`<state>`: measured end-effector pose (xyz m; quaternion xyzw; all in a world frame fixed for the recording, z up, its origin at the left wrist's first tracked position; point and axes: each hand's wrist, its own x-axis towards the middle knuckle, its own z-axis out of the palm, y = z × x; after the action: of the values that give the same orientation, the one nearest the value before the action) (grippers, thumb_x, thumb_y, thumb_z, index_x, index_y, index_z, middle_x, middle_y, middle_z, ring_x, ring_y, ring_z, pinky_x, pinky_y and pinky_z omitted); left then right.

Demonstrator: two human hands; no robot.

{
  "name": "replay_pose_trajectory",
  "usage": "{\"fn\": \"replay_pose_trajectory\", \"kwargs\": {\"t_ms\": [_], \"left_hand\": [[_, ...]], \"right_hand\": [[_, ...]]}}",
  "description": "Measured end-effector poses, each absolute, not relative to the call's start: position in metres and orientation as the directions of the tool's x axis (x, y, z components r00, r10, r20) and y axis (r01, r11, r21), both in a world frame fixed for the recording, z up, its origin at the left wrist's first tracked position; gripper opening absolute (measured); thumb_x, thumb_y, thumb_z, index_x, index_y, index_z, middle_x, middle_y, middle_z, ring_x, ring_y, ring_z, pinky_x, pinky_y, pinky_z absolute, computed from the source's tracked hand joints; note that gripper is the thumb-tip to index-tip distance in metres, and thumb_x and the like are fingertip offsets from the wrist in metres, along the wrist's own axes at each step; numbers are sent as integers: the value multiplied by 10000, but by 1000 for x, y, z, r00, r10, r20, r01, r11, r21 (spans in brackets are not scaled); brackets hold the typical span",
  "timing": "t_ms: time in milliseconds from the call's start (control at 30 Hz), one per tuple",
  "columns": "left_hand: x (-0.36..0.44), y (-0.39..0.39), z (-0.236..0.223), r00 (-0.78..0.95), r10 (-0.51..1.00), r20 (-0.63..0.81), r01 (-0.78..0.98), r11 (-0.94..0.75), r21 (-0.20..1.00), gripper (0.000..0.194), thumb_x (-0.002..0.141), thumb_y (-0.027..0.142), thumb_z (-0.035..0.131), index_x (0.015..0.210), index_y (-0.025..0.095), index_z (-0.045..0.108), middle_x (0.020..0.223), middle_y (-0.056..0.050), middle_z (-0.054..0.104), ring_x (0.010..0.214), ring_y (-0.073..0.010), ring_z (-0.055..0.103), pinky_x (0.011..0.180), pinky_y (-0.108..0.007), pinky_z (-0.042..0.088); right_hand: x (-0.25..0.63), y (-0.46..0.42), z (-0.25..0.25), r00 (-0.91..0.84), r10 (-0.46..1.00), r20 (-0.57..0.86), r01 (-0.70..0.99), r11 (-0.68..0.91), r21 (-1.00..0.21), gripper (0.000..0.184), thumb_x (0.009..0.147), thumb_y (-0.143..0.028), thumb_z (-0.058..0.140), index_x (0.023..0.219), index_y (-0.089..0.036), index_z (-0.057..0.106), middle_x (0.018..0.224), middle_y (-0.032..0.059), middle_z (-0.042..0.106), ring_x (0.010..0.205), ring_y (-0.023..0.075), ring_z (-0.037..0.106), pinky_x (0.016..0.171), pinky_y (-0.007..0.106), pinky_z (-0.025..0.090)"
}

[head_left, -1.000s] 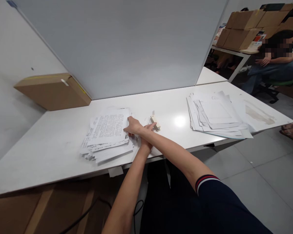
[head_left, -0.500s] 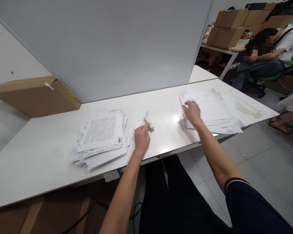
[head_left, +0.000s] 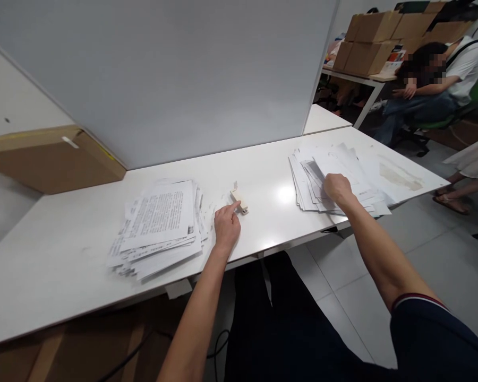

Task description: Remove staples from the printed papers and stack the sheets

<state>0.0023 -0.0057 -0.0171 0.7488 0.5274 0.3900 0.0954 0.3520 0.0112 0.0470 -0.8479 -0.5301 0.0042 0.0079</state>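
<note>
My left hand (head_left: 227, 225) rests on the white table with its index finger stretched onto a small cream stapler (head_left: 239, 201); it is not wrapped round it. To its left lies an untidy stack of printed sheets (head_left: 163, 215), text side up. My right hand (head_left: 338, 188) is closed on the edge of a sheet of paper (head_left: 319, 168) at the right-hand paper stack (head_left: 302, 183). That sheet is partly raised, and a grey printed area shows by the fingers. The fingertips are hidden behind the hand.
A large whitish panel (head_left: 183, 79) stands along the table's back edge. At the back left leans a cardboard box (head_left: 51, 164). Beyond the table on the right, a person (head_left: 462, 74) sits near stacked cartons (head_left: 366, 42); another person's legs (head_left: 458, 196) stand close by.
My right hand has moved right and toward me across the right stack, turning up a sheet. My left hand stays at the stapler. The view has shifted slightly.
</note>
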Motion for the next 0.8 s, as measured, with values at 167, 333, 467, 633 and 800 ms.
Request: {"fn": "replay_pose_trajectory", "kwargs": {"t_ms": [167, 333, 467, 633, 800], "left_hand": [[3, -6, -17, 112, 860, 497, 680, -431, 593, 465, 741, 34, 409, 1105, 203, 644, 972, -84, 662, 985, -233, 568, 936, -416, 397], [4, -9, -13, -60, 892, 447, 443, -378, 813, 309, 804, 217, 530, 1090, 202, 647, 1019, -86, 659, 959, -216, 581, 892, -387, 434], [6, -12, -3, -6, 986, 166, -163, -165, 973, 491, 804, 548, 528, 1118, 182, 623, 1003, -100, 678, 868, -191, 631, 787, -346, 488], [9, -16, 14, 67, 997, 30, -558, 12, 830, 431, 652, 554, 699, 828, 162, 668, 872, -86, 714, 951, -231, 648, 842, -353, 511], [10, -16, 16, -17, 1000, -16, -592, 3, 806, 359, 618, 424, 770, 819, 147, 660, 847, -75, 726, 981, -237, 651, 907, -365, 503]], "right_hand": [[326, -19, 59, 326, 902, 282, 906, -213, -366, 261, 862, -227, 475, 910, -104, 701, 791, 127, 699, 754, 228, 639, 672, 299, 436], [274, -48, 83, 280, 889, 362, 601, 132, -788, 214, 759, -362, 617, 692, -164, 661, 634, 21, 635, 578, 145, 547, 529, 251, 390], [246, -62, 90, 172, 931, 321, 422, 224, -878, 278, 737, -419, 651, 632, -168, 594, 577, -9, 543, 542, 111, 465, 505, 244, 359], [227, -68, 78, 74, 976, 203, 390, 159, -907, 346, 714, -452, 678, 591, -181, 501, 561, -22, 472, 531, 102, 417, 474, 234, 323], [218, -69, 68, 15, 1000, 27, 355, 20, -935, 437, 737, -529, 627, 586, -197, 385, 575, -22, 445, 532, 110, 426, 450, 224, 314]]}}
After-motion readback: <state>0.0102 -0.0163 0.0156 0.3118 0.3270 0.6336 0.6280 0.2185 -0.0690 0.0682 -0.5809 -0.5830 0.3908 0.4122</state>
